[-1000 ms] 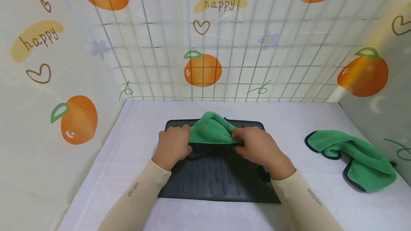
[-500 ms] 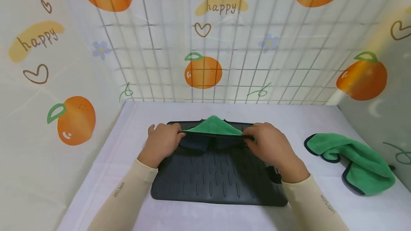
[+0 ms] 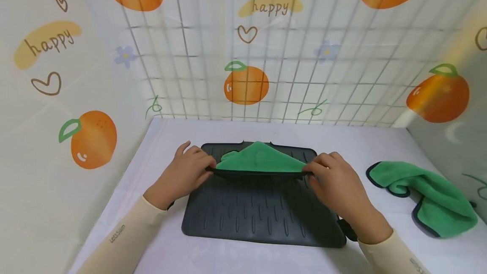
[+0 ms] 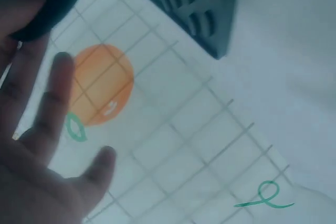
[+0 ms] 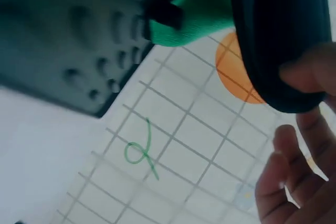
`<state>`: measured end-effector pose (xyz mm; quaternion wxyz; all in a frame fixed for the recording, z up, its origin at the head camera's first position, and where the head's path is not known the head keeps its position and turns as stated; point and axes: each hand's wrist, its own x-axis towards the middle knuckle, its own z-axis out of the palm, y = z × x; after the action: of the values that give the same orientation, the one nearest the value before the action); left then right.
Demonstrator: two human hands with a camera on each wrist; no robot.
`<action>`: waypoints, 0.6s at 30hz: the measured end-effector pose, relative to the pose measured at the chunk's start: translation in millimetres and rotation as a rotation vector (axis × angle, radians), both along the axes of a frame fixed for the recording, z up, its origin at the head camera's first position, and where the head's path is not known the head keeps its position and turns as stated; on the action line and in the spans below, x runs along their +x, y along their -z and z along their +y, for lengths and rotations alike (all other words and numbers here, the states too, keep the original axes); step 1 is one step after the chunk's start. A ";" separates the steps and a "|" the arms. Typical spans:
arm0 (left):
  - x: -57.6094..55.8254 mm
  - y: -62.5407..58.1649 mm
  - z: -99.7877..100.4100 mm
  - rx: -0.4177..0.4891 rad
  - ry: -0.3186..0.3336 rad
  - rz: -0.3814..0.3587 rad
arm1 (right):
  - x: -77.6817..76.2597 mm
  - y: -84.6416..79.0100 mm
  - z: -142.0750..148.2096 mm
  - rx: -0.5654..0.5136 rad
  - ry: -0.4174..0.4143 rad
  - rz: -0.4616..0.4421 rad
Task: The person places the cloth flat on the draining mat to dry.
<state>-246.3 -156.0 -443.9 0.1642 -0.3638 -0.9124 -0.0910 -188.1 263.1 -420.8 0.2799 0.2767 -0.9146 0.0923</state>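
A green cloth (image 3: 260, 159) with a dark border hangs stretched between the two hands over a black ridged mat (image 3: 262, 219). My left hand (image 3: 182, 174) pinches one corner between thumb and finger, its other fingers spread. The opposite corner is pinched by my right hand (image 3: 336, 183). Between them the near edge runs taut and nearly straight, while the green side peaks towards the back. In the right wrist view the cloth's dark underside (image 5: 283, 30) shows above the thumb, and some of its green side (image 5: 197, 14) appears farther off.
A second green cloth (image 3: 430, 191) with a dark border lies crumpled on the white tabletop (image 3: 173, 132), right of the mat. Patterned sheets (image 3: 289, 67) with oranges and grid lines stand behind and at both sides.
Both hands have moved apart, drawing the cloth's near edge from short and bunched to wide and taut. In the last half second the edge has also come slightly lower in the head view.
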 end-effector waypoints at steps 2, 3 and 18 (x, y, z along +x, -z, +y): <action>4.1 2.9 -6.0 0.037 0.052 0.002 | 7.0 3.4 4.0 0.012 -0.024 0.007; 6.2 4.4 -9.0 0.058 0.081 -0.005 | 10.3 4.9 5.9 0.016 -0.033 0.004; 24.4 9.1 -18.4 0.110 0.307 -0.260 | 33.8 19.2 8.5 0.022 -0.277 -0.213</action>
<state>-221.9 -174.4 -452.9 0.0488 -0.4744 -0.8533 -0.2108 -154.3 271.6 -440.0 0.1628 0.3918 -0.8932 0.1491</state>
